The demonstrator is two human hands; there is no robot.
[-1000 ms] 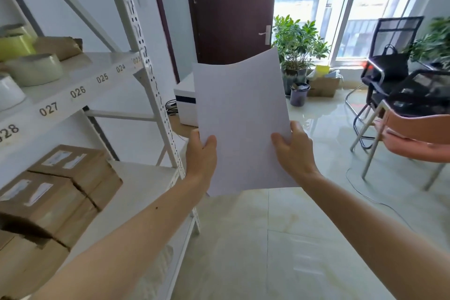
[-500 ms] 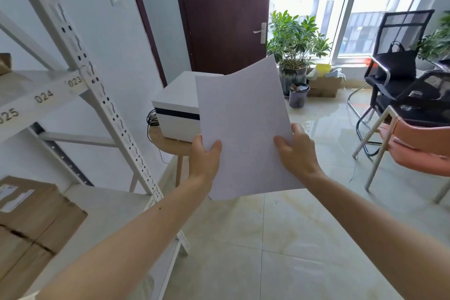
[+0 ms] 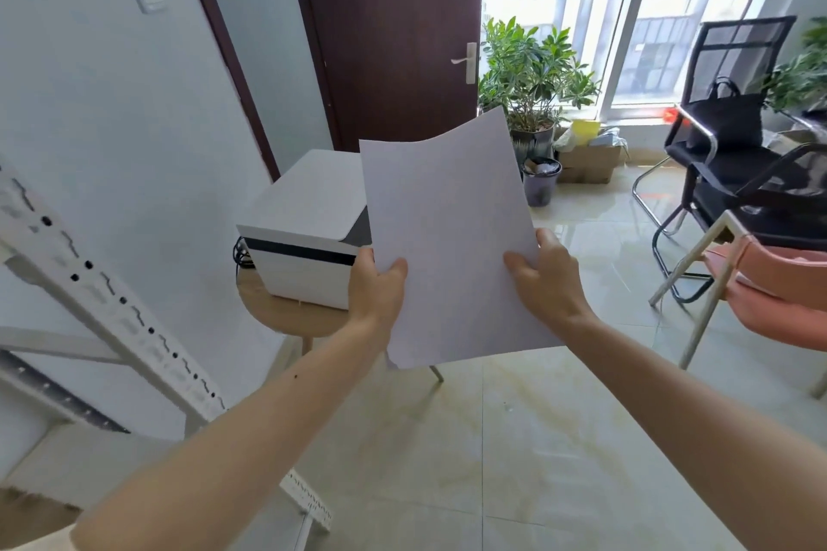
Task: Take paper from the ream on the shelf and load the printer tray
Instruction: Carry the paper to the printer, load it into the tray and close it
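Observation:
I hold a thin stack of white paper [image 3: 452,237] upright in front of me, its top edge slightly curled. My left hand [image 3: 376,291] grips its left edge and my right hand [image 3: 546,282] grips its right edge. Behind the paper, a white printer [image 3: 304,233] with a dark band across its front stands on a small round wooden table [image 3: 277,309]. The paper hides the printer's right side. No tray is visible. The ream is out of view.
The white metal shelf upright [image 3: 112,318] runs diagonally at the left, close to my left arm. A pink chair [image 3: 778,282] and a black mesh chair [image 3: 734,139] stand at the right. A potted plant [image 3: 532,72], bin [image 3: 540,181] and dark door [image 3: 394,31] lie beyond.
The view has swung right and forward: the shelf and its boxes have slid out at the left, and the printer has grown larger and nearer. Both hands keep their grip on the paper.

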